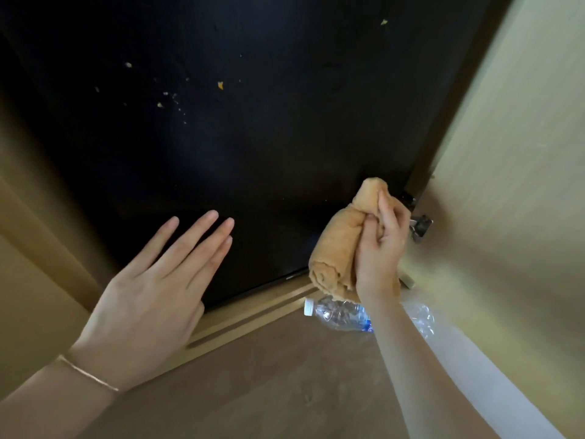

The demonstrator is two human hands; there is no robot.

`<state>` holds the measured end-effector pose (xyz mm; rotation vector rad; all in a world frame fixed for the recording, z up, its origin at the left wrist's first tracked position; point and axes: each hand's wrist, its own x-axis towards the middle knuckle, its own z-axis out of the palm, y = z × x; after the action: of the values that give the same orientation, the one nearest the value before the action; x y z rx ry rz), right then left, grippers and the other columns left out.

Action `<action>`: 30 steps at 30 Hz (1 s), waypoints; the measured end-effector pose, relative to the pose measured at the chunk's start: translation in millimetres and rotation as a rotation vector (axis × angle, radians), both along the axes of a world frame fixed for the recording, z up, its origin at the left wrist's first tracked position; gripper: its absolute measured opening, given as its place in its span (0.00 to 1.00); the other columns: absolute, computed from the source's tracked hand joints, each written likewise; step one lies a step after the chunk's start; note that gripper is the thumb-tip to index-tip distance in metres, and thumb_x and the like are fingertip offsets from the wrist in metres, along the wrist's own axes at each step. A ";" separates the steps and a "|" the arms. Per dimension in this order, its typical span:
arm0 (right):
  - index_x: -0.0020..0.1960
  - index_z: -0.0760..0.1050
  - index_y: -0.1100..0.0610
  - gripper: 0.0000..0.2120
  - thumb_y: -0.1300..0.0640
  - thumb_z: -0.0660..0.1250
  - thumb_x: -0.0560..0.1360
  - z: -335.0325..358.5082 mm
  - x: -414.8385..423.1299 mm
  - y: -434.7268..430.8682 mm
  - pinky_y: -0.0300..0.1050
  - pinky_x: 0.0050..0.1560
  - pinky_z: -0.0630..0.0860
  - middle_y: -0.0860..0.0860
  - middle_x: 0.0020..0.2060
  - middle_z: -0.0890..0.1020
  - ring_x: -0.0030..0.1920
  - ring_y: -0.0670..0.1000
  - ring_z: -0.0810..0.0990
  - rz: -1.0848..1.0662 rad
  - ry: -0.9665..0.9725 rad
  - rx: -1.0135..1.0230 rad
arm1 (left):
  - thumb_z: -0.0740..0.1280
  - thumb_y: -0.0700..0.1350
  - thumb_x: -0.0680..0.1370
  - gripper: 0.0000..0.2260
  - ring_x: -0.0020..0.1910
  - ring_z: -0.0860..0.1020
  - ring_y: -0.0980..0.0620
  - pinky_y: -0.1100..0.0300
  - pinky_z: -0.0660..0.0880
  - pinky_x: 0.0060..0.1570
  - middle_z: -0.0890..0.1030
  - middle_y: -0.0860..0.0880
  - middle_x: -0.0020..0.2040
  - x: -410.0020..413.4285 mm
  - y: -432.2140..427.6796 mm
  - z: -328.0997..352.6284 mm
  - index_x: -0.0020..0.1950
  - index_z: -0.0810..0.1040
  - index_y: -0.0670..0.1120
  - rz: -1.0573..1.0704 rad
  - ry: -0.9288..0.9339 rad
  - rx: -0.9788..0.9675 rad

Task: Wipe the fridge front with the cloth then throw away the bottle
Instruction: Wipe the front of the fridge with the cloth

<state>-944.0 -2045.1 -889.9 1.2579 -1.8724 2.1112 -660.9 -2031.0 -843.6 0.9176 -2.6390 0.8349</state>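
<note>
The black fridge front (253, 137) fills the upper middle of the view, with pale crumbs and yellow specks (220, 85) stuck on it. My right hand (380, 245) grips a bunched orange cloth (338, 245) near the door's lower right corner. My left hand (152, 296) is flat with fingers spread, over the door's lower left part. A crushed clear plastic bottle (338, 315) with a white cap and blue label lies on the floor below the cloth, partly hidden by my right forearm.
An open wooden cabinet door (506, 185) stands to the right, its metal hinge (421, 228) close to my right hand. A wooden frame (31, 232) borders the fridge on the left, a wooden sill (253, 318) runs below it, and brown floor (269, 391) lies beneath.
</note>
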 end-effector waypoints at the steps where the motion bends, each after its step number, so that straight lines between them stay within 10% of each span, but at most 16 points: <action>1: 0.66 0.72 0.54 0.19 0.65 0.59 0.77 -1.8 6.8 1.7 0.29 0.58 0.67 0.52 0.59 0.72 0.59 0.47 0.73 0.008 0.037 0.010 | 0.51 0.44 0.75 0.28 0.78 0.54 0.39 0.41 0.48 0.76 0.61 0.36 0.77 0.2 -2.4 -0.4 0.74 0.62 0.33 -0.007 -0.007 -0.009; 8: 0.65 0.72 0.45 0.20 0.57 0.56 0.76 -19.0 68.3 31.0 0.26 0.58 0.63 0.41 0.60 0.68 0.57 0.41 0.68 0.206 0.355 0.151 | 0.56 0.41 0.71 0.34 0.79 0.51 0.40 0.41 0.44 0.76 0.57 0.38 0.79 10.8 -18.8 -4.9 0.77 0.55 0.36 -0.066 -0.040 -0.051; 15: 0.66 0.72 0.54 0.18 0.66 0.58 0.78 10.7 33.0 5.0 0.27 0.56 0.67 0.52 0.60 0.71 0.58 0.40 0.72 -0.035 -0.202 0.004 | 0.51 0.44 0.74 0.30 0.79 0.52 0.40 0.43 0.45 0.76 0.59 0.38 0.78 33.0 -12.4 6.8 0.76 0.58 0.37 -0.102 -0.045 -0.028; 23: 0.65 0.72 0.50 0.20 0.62 0.57 0.76 23.2 119.9 14.4 0.25 0.55 0.61 0.50 0.61 0.70 0.55 0.41 0.67 -0.054 0.199 -0.001 | 0.46 0.42 0.78 0.27 0.79 0.50 0.40 0.42 0.44 0.76 0.56 0.37 0.78 45.1 -4.6 7.9 0.76 0.56 0.34 -0.031 0.015 -0.067; 30: 0.65 0.68 0.41 0.22 0.59 0.59 0.74 -27.2 137.0 33.7 0.43 0.39 0.77 0.46 0.60 0.71 0.50 0.50 0.71 0.081 0.601 0.185 | 0.38 0.43 0.81 0.26 0.79 0.50 0.37 0.43 0.41 0.77 0.52 0.34 0.79 65.3 7.9 10.7 0.76 0.54 0.31 0.049 0.013 -0.038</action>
<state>-807.0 -2011.5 -917.1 1.7771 -1.7742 1.3722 -595.7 -2023.1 -832.9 0.9781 -2.5907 0.8842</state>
